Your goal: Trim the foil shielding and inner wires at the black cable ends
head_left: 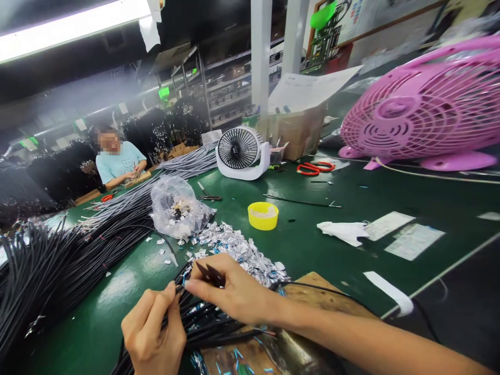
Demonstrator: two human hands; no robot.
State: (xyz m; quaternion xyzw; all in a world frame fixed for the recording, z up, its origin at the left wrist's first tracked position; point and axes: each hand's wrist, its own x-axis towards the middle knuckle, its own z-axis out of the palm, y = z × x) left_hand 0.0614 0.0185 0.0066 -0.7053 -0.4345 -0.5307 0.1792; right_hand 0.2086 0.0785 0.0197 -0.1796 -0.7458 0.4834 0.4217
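Observation:
My left hand (154,328) is closed in a pinch on the end of a black cable (180,288). My right hand (234,289) meets it there, thumb and forefinger pressed together at a thin blue wire (184,278) coming out of the cable. Tucked in the right hand is a dark tool with two pointed blades (211,274), its handle hidden by the palm. Beneath both hands lies a bunch of black cables (214,333). Just beyond them spreads a heap of silver foil scraps (242,250).
Bundles of black cables (50,281) and grey cables (191,161) cover the left side. Further back are a plastic bag of scraps (172,208), a yellow tub (263,217), a white fan (240,156), red-handled scissors (314,167) and a pink fan (422,104). A person (121,164) sits opposite.

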